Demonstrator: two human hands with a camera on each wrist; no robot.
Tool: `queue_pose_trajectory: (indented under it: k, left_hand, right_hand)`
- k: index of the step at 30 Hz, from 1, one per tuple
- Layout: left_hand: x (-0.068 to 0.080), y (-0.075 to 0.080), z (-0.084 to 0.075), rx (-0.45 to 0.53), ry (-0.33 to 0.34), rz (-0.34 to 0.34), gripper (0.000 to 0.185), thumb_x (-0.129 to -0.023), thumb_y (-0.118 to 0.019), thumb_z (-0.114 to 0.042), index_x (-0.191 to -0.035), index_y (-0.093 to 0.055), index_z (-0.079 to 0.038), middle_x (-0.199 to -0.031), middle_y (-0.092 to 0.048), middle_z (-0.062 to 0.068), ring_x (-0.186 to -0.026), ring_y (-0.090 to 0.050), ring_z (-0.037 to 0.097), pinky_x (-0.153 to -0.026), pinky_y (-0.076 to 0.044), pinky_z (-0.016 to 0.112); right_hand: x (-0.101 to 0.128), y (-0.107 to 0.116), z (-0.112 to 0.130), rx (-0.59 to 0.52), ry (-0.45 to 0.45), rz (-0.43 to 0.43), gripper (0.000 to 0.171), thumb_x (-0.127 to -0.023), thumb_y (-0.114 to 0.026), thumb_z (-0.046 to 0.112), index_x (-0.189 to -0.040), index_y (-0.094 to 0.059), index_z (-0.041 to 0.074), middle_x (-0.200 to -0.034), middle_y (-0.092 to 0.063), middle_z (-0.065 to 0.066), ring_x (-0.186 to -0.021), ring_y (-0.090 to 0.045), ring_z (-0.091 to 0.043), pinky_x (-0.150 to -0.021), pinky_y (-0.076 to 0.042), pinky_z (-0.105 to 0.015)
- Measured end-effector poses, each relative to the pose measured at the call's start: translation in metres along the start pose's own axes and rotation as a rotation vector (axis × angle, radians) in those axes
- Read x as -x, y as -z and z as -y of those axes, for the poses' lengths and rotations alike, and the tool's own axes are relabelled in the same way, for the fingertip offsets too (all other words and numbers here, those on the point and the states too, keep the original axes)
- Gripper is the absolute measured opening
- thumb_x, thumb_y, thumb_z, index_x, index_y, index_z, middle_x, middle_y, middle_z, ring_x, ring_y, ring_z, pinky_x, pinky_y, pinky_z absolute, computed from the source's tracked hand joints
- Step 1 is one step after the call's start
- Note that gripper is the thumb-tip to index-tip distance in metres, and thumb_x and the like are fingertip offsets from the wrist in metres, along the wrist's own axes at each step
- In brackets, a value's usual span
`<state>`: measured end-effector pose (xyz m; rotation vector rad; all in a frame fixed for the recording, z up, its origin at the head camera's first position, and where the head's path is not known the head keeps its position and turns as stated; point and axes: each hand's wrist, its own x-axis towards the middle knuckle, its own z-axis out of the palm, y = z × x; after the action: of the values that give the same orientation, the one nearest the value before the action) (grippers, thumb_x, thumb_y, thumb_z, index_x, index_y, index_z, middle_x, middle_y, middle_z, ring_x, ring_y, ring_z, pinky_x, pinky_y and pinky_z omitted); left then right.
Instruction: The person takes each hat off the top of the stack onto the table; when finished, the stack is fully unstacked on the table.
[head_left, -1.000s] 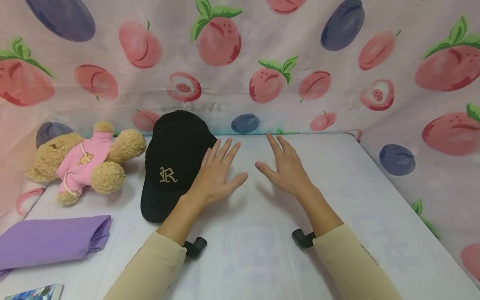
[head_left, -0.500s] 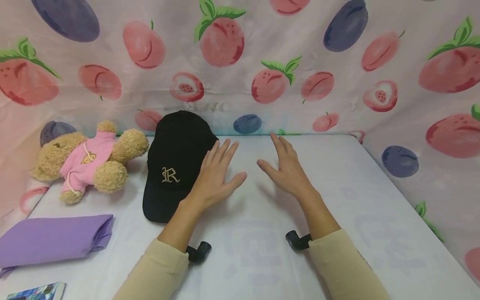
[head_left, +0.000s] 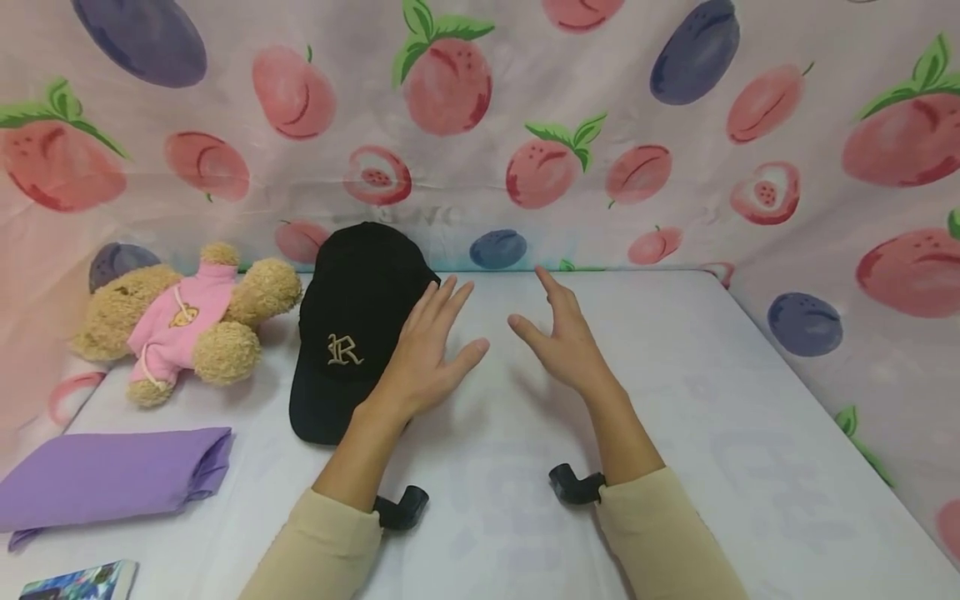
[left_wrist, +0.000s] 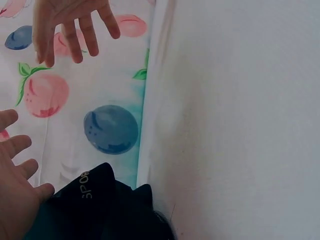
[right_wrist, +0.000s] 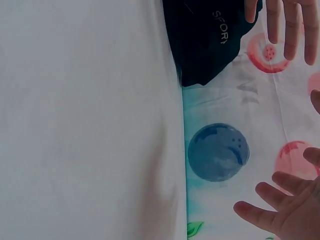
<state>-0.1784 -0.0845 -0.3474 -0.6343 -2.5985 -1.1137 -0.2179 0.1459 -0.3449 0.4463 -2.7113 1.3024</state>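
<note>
A black baseball cap [head_left: 360, 292] with a gold letter R on its front lies left of centre on the white table. My left hand [head_left: 423, 358] hangs beside the cap's right side, its fingers extended and holding nothing; in the head view it overlaps the cap's edge. To the right, my right hand [head_left: 570, 346] is held above the table with thumb and fingers spread, nothing in it. The two palms face each other across a gap. Lettering on the cap [right_wrist: 210, 40] shows in the right wrist view, and part of the cap [left_wrist: 105, 210] in the left wrist view.
A teddy bear [head_left: 183, 321] in a pink hoodie lies on its side at the far left. Nearer, there is a folded purple cloth [head_left: 112, 479], with a colourful box-like item [head_left: 82, 581] at the bottom left edge. Fruit-print fabric [head_left: 570, 83] hangs behind the table [head_left: 720, 400].
My right hand and forearm have shifted slightly left. The whole scene has drifted a little rightward in the head view. Nothing has been picked up.
</note>
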Motion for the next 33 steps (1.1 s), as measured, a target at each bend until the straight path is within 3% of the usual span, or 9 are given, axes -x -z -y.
queue_pose_trajectory:
  k: [7, 14, 21, 33]
  left_hand:
    - [0.001, 0.005, -0.003, 0.05, -0.007, -0.019, 0.071, -0.101, -0.057, -0.044, -0.163, -0.034, -0.02, -0.172, -0.025, 0.007, -0.161, -0.011, 0.033, -0.125, -0.013, 0.067]
    - [0.004, 0.015, -0.004, 0.127, 0.025, -0.032, 0.068, -0.102, -0.057, -0.044, -0.163, -0.034, -0.022, -0.172, -0.023, 0.004, -0.161, -0.014, 0.029, -0.123, -0.021, 0.066]
    - [0.004, 0.023, -0.007, 0.163, 0.003, -0.064, 0.067, -0.102, -0.056, -0.046, -0.161, -0.037, -0.02, -0.172, -0.023, 0.004, -0.159, -0.019, 0.029, -0.122, -0.023, 0.066]
    - [0.006, 0.042, -0.009, 0.234, 0.003, -0.183, 0.064, -0.101, -0.06, -0.032, -0.16, -0.039, -0.023, -0.17, -0.025, 0.001, -0.158, -0.022, 0.025, -0.123, -0.022, 0.066]
  right_hand:
    - [-0.001, -0.005, 0.007, -0.017, 0.025, -0.011, 0.082, -0.1, -0.064, 0.046, -0.167, -0.02, 0.029, -0.168, -0.028, -0.012, -0.151, -0.035, -0.034, -0.117, -0.034, -0.065]
    - [-0.001, -0.012, 0.012, -0.046, 0.029, 0.023, 0.081, -0.1, -0.064, 0.045, -0.166, -0.021, 0.026, -0.168, -0.028, -0.009, -0.152, -0.035, -0.035, -0.118, -0.036, -0.062]
    - [-0.001, -0.014, 0.015, -0.061, 0.041, 0.033, 0.08, -0.1, -0.064, 0.044, -0.166, -0.021, 0.028, -0.168, -0.028, -0.006, -0.151, -0.037, -0.035, -0.115, -0.038, -0.064]
    - [-0.001, -0.022, 0.024, -0.171, 0.074, 0.038, 0.076, -0.1, -0.067, 0.038, -0.164, -0.027, 0.029, -0.165, -0.034, -0.007, -0.149, -0.042, -0.034, -0.112, -0.042, -0.063]
